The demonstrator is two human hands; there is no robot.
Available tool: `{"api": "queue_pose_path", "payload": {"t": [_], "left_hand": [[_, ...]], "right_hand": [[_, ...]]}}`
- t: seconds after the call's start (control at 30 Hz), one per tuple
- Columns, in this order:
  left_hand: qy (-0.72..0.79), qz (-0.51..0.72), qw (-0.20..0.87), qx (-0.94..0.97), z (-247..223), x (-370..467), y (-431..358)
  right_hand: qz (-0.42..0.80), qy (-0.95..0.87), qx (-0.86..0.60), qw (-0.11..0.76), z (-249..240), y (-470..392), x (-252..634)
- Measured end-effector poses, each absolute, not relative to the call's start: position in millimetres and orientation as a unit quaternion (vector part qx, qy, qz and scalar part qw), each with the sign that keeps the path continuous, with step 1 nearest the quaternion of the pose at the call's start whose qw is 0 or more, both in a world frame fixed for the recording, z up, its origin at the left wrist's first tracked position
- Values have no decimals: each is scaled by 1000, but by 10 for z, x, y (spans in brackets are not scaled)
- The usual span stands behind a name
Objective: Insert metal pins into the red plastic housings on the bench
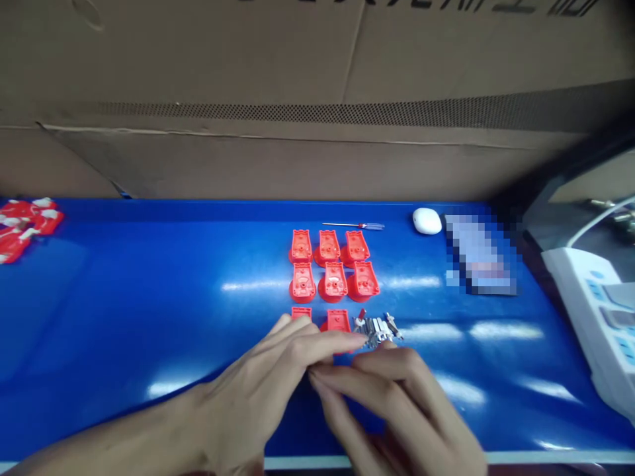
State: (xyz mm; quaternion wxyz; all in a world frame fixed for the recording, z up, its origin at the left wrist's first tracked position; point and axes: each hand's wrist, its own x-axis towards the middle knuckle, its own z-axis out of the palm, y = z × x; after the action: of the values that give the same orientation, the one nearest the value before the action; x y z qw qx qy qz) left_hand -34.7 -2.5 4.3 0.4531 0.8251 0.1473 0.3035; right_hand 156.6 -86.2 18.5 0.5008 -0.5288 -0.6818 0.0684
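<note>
Red plastic housings (pixel 334 280) stand in rows on the blue table, two rows of three and a lower row partly covered by my hands. My left hand (pixel 278 367) reaches over the lower row, its fingers together and its fingertips hidden; I cannot see what it holds. Beside it, my right hand (pixel 397 403) is closed with thumb and fingers pinched, and whatever is between them is hidden. A small pile of metal and white parts (pixel 376 328) lies just beyond the right fingers.
A screwdriver (pixel 364 226) and a white rounded case (pixel 426 221) lie at the back. A blurred-out flat object (pixel 479 254) and a white device (pixel 595 317) are on the right. Red and white pieces (pixel 27 221) sit far left. Cardboard (pixel 248 162) walls the rear.
</note>
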Motion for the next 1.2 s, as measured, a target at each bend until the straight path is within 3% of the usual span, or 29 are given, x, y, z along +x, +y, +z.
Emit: {"api": "queue_pose_path", "payload": {"t": [0.27, 0.8, 1.03, 1.2], "left_hand": [[234, 323, 449, 800, 245, -274, -3], [217, 322, 490, 780, 266, -270, -16], [253, 375, 363, 814, 252, -297, 122], [262, 322, 327, 849, 224, -365, 308]], "right_hand": [[141, -612, -524, 575, 239, -800, 1773], [304, -625, -447, 563, 146, -724, 1818], [247, -629, -476, 563, 166, -705, 1892], [216, -653, -501, 526, 142, -677, 1937]]}}
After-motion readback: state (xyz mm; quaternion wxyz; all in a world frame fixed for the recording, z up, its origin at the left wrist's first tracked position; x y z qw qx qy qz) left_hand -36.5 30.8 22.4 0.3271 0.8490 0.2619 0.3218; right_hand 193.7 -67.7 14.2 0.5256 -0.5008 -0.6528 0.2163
